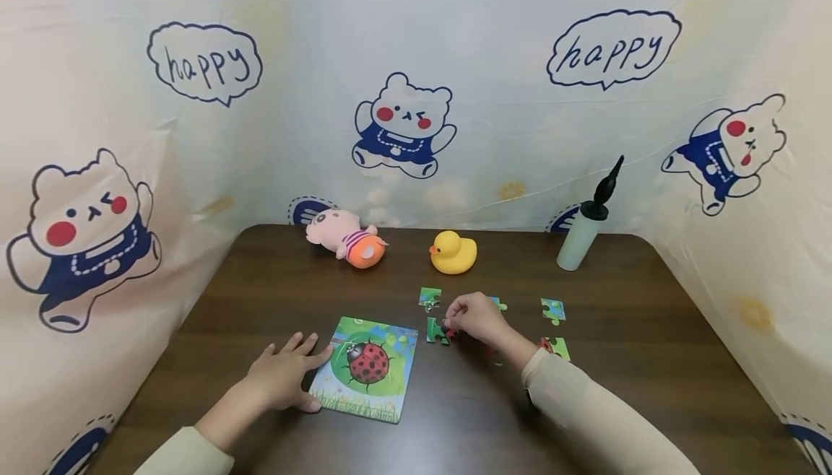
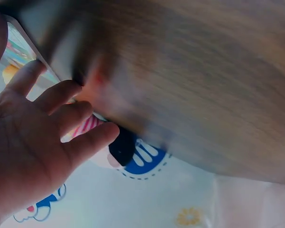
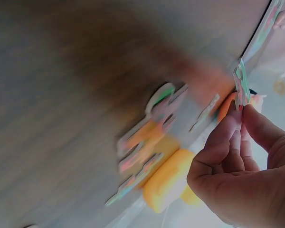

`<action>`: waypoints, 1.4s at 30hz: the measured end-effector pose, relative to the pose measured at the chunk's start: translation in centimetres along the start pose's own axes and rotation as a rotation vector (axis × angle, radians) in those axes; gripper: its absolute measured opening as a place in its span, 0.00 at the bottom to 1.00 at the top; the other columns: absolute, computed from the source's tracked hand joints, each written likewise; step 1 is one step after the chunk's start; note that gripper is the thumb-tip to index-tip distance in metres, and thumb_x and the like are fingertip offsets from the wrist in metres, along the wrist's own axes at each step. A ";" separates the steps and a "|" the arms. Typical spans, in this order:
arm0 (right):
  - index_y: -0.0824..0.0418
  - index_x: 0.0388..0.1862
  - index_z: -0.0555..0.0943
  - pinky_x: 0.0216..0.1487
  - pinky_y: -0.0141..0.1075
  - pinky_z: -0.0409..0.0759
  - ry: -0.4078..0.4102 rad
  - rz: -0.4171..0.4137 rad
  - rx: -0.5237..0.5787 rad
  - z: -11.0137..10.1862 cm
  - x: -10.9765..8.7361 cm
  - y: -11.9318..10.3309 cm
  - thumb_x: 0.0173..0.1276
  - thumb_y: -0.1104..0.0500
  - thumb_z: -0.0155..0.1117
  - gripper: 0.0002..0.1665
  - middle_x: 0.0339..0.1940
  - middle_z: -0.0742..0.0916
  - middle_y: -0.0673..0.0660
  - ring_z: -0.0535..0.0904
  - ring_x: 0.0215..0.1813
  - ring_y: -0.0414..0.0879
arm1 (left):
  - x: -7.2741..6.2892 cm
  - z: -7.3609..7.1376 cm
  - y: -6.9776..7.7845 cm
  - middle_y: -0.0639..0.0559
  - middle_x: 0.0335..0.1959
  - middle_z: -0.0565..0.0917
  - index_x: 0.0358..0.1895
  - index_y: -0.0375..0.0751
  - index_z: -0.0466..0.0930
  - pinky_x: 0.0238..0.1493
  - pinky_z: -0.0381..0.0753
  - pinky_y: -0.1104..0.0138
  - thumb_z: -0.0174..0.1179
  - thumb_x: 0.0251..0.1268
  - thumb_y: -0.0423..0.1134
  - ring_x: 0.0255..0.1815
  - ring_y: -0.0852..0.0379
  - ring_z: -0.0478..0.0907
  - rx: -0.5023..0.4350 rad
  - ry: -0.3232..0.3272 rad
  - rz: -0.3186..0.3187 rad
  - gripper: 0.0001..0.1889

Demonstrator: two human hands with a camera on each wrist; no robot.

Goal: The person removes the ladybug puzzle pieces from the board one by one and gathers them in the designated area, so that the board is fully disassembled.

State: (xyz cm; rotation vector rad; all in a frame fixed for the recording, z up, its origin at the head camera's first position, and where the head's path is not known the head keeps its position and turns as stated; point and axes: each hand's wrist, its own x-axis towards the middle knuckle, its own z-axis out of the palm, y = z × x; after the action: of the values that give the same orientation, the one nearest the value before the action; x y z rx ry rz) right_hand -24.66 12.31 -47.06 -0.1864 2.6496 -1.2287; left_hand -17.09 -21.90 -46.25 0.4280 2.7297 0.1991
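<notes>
A flat board with a ladybug picture [image 1: 373, 399] lies on the table. My left hand [image 1: 282, 374] rests at its left edge, fingers spread, with fingertips and thumb touching the board; the left wrist view shows the palm of the left hand [image 2: 33, 142] and its straight fingers. Right of the board, my right hand [image 1: 479, 318] pinches a green jigsaw puzzle piece [image 3: 242, 83] between thumb and fingers. Just above it in the head view lies another puzzle piece [image 1: 430, 296]. More pieces lie to the right, including a blue-green piece [image 1: 553, 310] and a red-green piece [image 1: 559, 349]; some are partly hidden by the right arm.
Along the table's back edge are a pink plush toy [image 1: 347, 237], a yellow rubber duck [image 1: 455, 253] and a pale bottle-shaped hand pump [image 1: 578, 240] with a black top. A printed cloth [image 1: 292, 121] hangs behind and beside the brown table [image 1: 260, 280].
</notes>
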 end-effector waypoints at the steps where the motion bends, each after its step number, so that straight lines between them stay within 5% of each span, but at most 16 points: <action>1: 0.59 0.24 0.83 0.26 0.33 0.71 0.001 0.000 -0.006 0.1 0.2 -0.2 0.58 0.62 0.69 0.05 0.20 0.84 0.49 0.74 0.25 0.41 | -0.1 -0.1 -0.2 0.38 0.71 0.60 0.68 0.51 0.66 0.60 0.48 0.31 0.72 0.37 0.60 0.72 0.33 0.49 -0.002 0.006 0.002 0.48; 19: 0.58 0.23 0.78 0.26 0.32 0.69 -0.163 -0.137 -0.300 2.4 2.5 -0.8 0.60 0.62 0.66 0.08 0.19 0.79 0.48 0.71 0.23 0.41 | -0.7 0.2 -1.9 0.33 0.70 0.61 0.68 0.49 0.67 0.59 0.51 0.31 0.71 0.37 0.61 0.71 0.29 0.50 -0.010 0.044 -0.051 0.48; 27: 0.56 0.20 0.76 0.23 0.32 0.68 -0.131 -0.140 -0.374 3.1 2.3 -1.3 0.60 0.65 0.61 0.11 0.16 0.79 0.46 0.71 0.20 0.40 | -0.6 0.1 -2.0 0.34 0.70 0.61 0.68 0.50 0.66 0.59 0.52 0.32 0.71 0.37 0.61 0.70 0.30 0.51 -0.008 0.041 -0.058 0.48; 31: 0.56 0.23 0.77 0.24 0.33 0.68 -0.048 -0.156 -0.410 3.5 1.6 -1.8 0.61 0.64 0.61 0.08 0.20 0.78 0.47 0.71 0.22 0.41 | -0.6 0.0 -1.8 0.33 0.70 0.61 0.68 0.49 0.66 0.59 0.52 0.32 0.71 0.37 0.61 0.70 0.30 0.51 0.000 0.038 -0.052 0.48; 36: 0.54 0.31 0.83 0.28 0.35 0.74 0.092 -0.329 -0.474 5.3 -0.1 -3.3 0.60 0.59 0.63 0.02 0.28 0.82 0.48 0.76 0.30 0.43 | -0.7 -0.2 -1.6 0.32 0.70 0.60 0.69 0.48 0.65 0.58 0.54 0.32 0.70 0.39 0.60 0.68 0.25 0.53 0.005 0.013 -0.053 0.48; 42: 0.50 0.52 0.83 0.36 0.38 0.75 -0.016 -0.525 -0.742 9.0 -2.8 -5.2 0.61 0.38 0.61 0.26 0.40 0.83 0.53 0.76 0.39 0.47 | -0.5 -0.5 -1.1 0.30 0.67 0.64 0.67 0.46 0.67 0.58 0.54 0.32 0.65 0.42 0.66 0.66 0.23 0.55 0.020 0.014 -0.069 0.47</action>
State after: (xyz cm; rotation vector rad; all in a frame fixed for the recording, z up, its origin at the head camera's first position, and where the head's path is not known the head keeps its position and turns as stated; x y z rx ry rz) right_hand -19.58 2.88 -48.37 -1.0440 3.0057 -0.2532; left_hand -17.17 -23.16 -45.82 0.3381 2.7576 0.1572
